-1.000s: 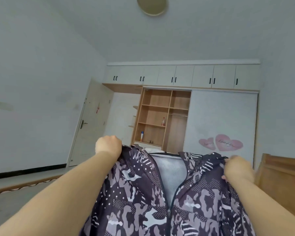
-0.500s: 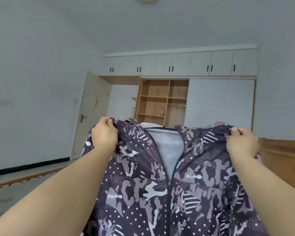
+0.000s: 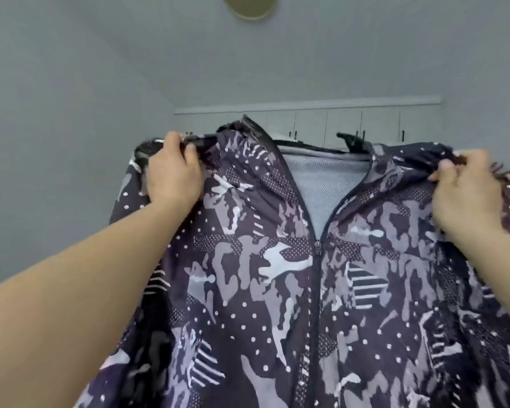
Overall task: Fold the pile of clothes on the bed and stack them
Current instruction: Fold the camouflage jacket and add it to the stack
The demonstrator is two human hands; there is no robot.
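A dark purple and grey camouflage zip jacket [image 3: 265,278] with white dots hangs spread out in front of me, its front facing me and the zip partly undone over a grey mesh lining. My left hand [image 3: 173,172] grips the jacket's left shoulder. My right hand [image 3: 465,192] grips the right shoulder. Both arms are raised and stretched forward. The bed and the pile of clothes are out of view.
White upper wardrobe cabinets [image 3: 345,125] show just above the jacket's collar. A round ceiling lamp [image 3: 249,5] is at the top. Grey walls and ceiling fill the remainder.
Both hands have lifted the jacket higher and spread it wider. My view has tilted up, so the open shelves, door and wooden bed frame are now hidden.
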